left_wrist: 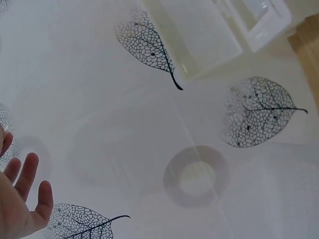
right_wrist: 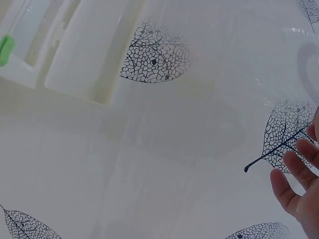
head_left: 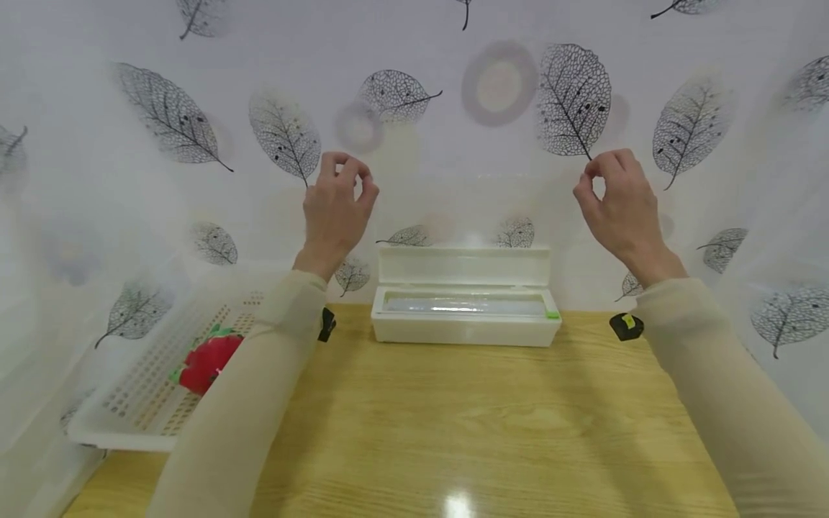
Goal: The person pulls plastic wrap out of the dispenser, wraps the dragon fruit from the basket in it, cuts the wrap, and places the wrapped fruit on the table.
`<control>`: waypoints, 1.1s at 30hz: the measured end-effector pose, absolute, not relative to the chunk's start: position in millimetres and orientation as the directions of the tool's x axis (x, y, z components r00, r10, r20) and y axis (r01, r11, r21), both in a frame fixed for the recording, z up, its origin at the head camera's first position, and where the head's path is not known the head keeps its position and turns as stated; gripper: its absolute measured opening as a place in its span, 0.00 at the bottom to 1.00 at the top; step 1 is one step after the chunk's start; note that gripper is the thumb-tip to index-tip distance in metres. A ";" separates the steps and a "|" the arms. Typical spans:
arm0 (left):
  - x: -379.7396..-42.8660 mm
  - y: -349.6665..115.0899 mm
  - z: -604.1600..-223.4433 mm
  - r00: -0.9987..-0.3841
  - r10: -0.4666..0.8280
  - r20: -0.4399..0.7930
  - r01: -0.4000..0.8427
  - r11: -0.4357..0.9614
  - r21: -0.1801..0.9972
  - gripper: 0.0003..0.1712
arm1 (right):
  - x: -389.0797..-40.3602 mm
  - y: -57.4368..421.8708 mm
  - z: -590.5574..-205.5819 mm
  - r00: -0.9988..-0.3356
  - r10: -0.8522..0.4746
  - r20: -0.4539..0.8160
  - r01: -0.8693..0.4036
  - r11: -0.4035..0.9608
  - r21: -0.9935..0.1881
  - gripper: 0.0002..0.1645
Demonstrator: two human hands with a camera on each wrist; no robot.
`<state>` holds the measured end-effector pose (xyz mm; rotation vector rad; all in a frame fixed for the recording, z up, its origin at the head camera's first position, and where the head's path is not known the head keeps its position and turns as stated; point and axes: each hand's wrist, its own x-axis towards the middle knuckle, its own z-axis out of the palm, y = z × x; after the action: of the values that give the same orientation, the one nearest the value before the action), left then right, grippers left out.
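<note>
Both hands are raised in front of the leaf-print sheet, thumb and forefinger pinched together. A faint, clear sheet of cling film [head_left: 476,198] spans between them, visible mostly by thin edge lines and glints. My left hand [head_left: 338,212] pinches its left side; my right hand [head_left: 618,205] pinches the right. Below and between them stands a white cling film box [head_left: 466,332], its lid [head_left: 463,267] raised, with a shiny roll [head_left: 453,305] inside. A green slider [head_left: 553,315] sits at the box's right end. Each wrist view shows only some fingers at its edge; the pinch is hidden there.
A white perforated basket [head_left: 123,437] stands at the left, holding a red thing with green edges [head_left: 210,360], partly behind the left sleeve. The wooden table [head_left: 492,424] stretches in front of the box. A pale leaf-print sheet [head_left: 447,43] hangs behind and around.
</note>
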<state>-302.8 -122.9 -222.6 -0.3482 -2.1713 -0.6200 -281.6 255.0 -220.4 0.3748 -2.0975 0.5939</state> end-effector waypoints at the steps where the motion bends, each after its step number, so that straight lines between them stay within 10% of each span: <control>1: -302.8 -122.9 -221.7 -0.616 0.031 0.787 0.444 0.839 0.314 0.10 | -281.8 255.0 -219.6 -0.554 -0.041 0.832 -0.473 0.837 -0.274 0.08; 33: -301.0 -122.7 -203.9 -0.613 0.048 0.788 0.439 0.851 0.290 0.12 | -281.8 254.2 -207.0 -0.546 -0.019 0.837 -0.470 0.834 -0.288 0.09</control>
<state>-301.0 -122.7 -203.9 -0.3520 -2.1762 -0.5889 -281.8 254.2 -207.0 0.3574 -2.0821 0.6138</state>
